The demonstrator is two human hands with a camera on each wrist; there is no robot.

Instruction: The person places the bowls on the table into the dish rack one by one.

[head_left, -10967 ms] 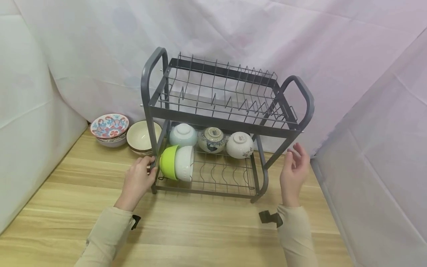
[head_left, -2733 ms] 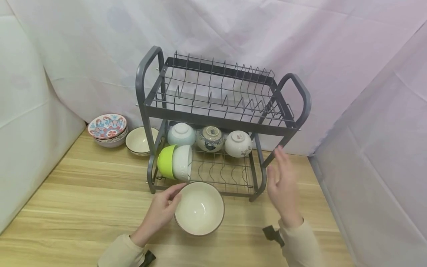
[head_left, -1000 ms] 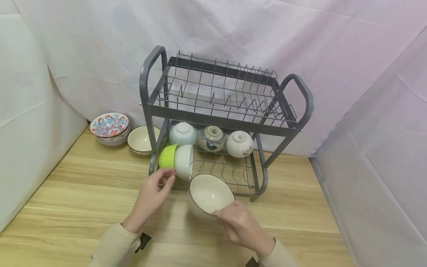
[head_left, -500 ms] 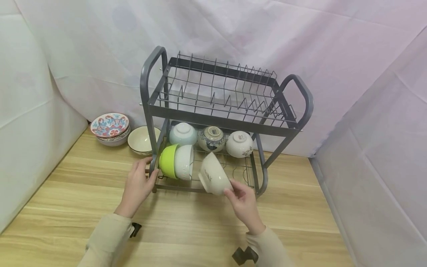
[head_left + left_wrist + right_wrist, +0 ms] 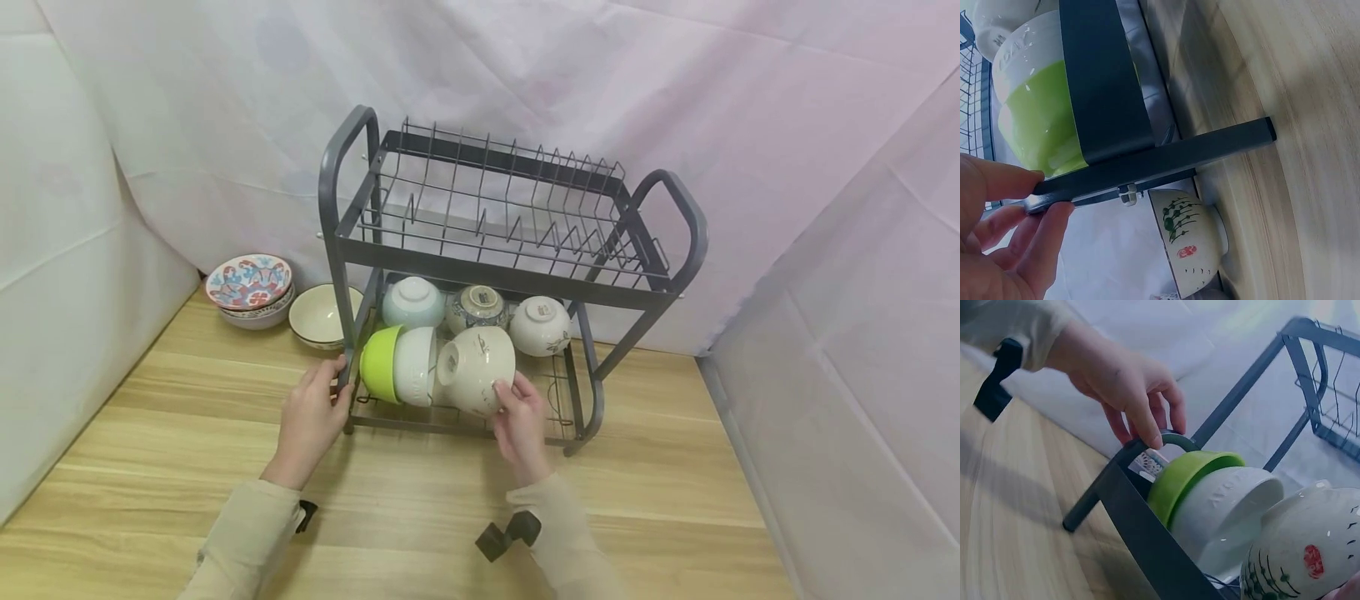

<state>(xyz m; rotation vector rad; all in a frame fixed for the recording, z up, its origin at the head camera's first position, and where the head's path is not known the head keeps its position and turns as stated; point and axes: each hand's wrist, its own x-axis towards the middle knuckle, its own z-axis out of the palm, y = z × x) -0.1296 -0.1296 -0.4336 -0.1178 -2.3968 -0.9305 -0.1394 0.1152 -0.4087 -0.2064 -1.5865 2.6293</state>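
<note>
My left hand [image 5: 309, 421] pinches the left front post [image 5: 1116, 164] of a dark grey two-tier dish rack [image 5: 491, 272], thumb on one side and fingers on the other. In my right hand [image 5: 521, 429] is a cream bowl [image 5: 480, 354] with small painted marks, gripped near its rim. Tipped on its side, its base towards the left, it is at the lower tier, close beside a white bowl [image 5: 414, 367]. That white bowl and a green bowl [image 5: 378, 365] lean on their sides at the tier's left end. The right wrist view shows the cream bowl's red mark [image 5: 1314, 561].
Behind, upside down on the lower tier, sit a light blue bowl [image 5: 412, 304], a blue-patterned bowl [image 5: 467, 310] and a white floral bowl [image 5: 542, 329]. Left of the rack, a cream bowl [image 5: 315, 317] stands beside stacked patterned bowls [image 5: 249, 283]. White cloth [image 5: 825, 208] surrounds the wooden table [image 5: 405, 517].
The cream bowl passed from my left hand to my right, was tipped on its side and moved into the lower tier. My left hand went back to the rack's post.
</note>
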